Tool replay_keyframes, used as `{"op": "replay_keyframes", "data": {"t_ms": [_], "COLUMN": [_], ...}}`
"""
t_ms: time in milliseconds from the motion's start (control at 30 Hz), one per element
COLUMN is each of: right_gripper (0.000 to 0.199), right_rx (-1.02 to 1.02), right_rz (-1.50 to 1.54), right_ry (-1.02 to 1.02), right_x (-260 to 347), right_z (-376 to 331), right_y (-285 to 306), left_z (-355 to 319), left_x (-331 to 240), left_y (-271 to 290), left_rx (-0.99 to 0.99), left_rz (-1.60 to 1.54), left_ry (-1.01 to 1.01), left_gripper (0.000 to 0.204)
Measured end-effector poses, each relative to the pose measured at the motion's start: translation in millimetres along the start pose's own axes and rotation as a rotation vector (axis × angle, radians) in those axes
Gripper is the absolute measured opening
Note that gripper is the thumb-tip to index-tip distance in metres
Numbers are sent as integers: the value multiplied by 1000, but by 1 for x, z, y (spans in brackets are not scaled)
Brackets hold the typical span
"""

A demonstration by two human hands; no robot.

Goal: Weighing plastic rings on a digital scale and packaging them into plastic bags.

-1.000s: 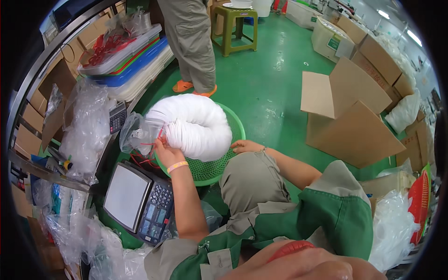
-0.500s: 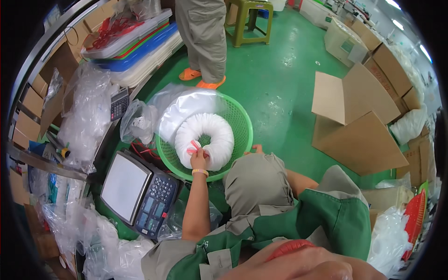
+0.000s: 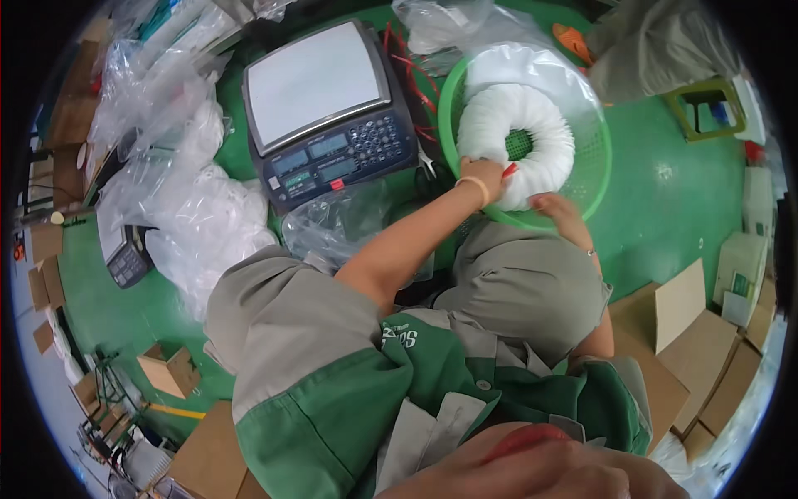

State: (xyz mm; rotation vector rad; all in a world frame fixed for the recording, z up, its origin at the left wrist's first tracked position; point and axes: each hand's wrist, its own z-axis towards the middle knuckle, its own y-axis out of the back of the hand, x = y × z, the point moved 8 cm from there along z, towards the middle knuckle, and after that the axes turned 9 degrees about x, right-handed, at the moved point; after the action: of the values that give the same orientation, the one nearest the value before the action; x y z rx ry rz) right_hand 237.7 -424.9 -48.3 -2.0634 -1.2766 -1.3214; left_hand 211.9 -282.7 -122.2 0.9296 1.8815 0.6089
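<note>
A thick white ring, made of many thin pleated layers, lies in a green mesh basket. My left hand is closed at the ring's near left side, with a red ribbon poking out of its fingers. My right hand is over the basket's near rim, close to the ring's lower edge, fingers stretched out and holding nothing visible. Clear plastic lines the basket's far side, behind the ring.
A digital scale stands left of the basket, with crumpled clear bags before it. Bagged white goods lie farther left. Another person's trouser leg and a green stool are beyond the basket. Cardboard boxes stand at right.
The view has swung left and lower, so the scale and basket sit higher. My right hand has moved from outside the rim to beside the ring. My left hand stays at the ribbon.
</note>
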Motion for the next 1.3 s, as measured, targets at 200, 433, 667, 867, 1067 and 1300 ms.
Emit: {"op": "replay_keyframes", "data": {"t_ms": [200,433,667,867,1067,1300], "right_gripper": [31,35,51,60,58,56], "right_rx": [611,223,-77,577,689,363], "right_rz": [-102,-590,-475,222,-68,448], "right_ry": [-71,58,235,12,97,155], "right_x": [-26,-103,-125,-60,-21,3], "right_z": [68,157,169,83,15,-28], "right_y": [-147,-174,-166,-163,-113,-17], "left_z": [4,18,28,30,61,44], "left_x": [-30,27,8,7,11,55], "left_y": [57,28,70,114,124,110], "left_rx": [69,-130,-13,94,182,148], "left_rz": [82,-399,-170,80,105,-315], "left_ry": [-40,-66,-69,35,81,-33], "left_gripper": [30,28,36,39,41,29]}}
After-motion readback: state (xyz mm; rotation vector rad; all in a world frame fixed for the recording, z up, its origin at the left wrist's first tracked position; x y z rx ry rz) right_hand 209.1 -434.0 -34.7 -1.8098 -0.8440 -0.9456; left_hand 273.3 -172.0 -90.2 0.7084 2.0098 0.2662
